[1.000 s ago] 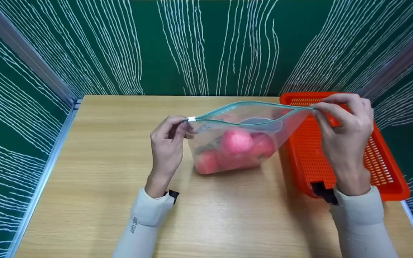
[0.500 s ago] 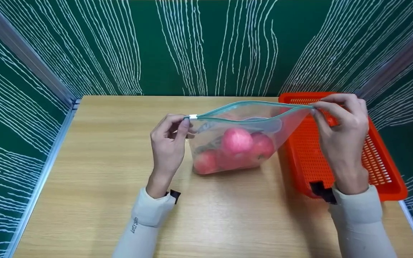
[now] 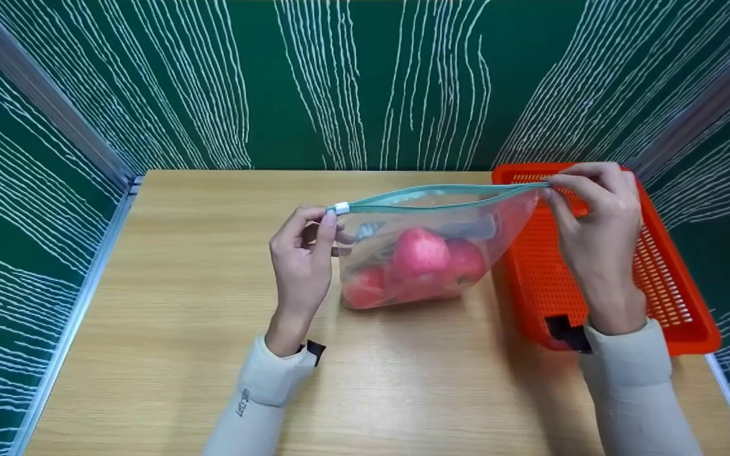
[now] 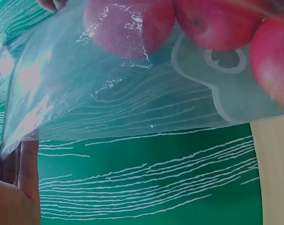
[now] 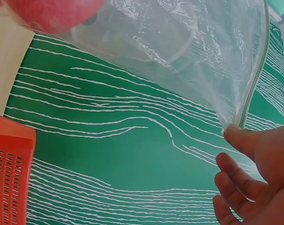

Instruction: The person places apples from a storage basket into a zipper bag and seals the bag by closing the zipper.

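A clear zipper bag (image 3: pixel 504 231) with a green seal stands on the table, holding several red apples (image 3: pixel 421 250). My left hand (image 3: pixel 301 269) pinches the bag's left top corner beside a white slider (image 3: pixel 341 208), thumb on the near side. At the opposite top corner, my right hand (image 3: pixel 599 244) pinches the seal between thumb and forefinger. Between the hands the bag's mouth gapes slightly. In the left wrist view the apples (image 4: pixel 217 23) show through the plastic. The right wrist view has the thumb at the seal's end, with the other fingers loosely bent.
An orange-red plastic basket (image 3: pixel 688 297) with a perforated bottom sits at the right, partly beneath my right hand and forearm. The wooden table (image 3: pixel 200 266) is bounded by green walls (image 3: pixel 377 82) with wavy white lines at the back and sides.
My right hand has shifted slightly left and my left hand slightly right. The bag's mouth has narrowed, and my left thumb now lies straighter against the corner by the slider.
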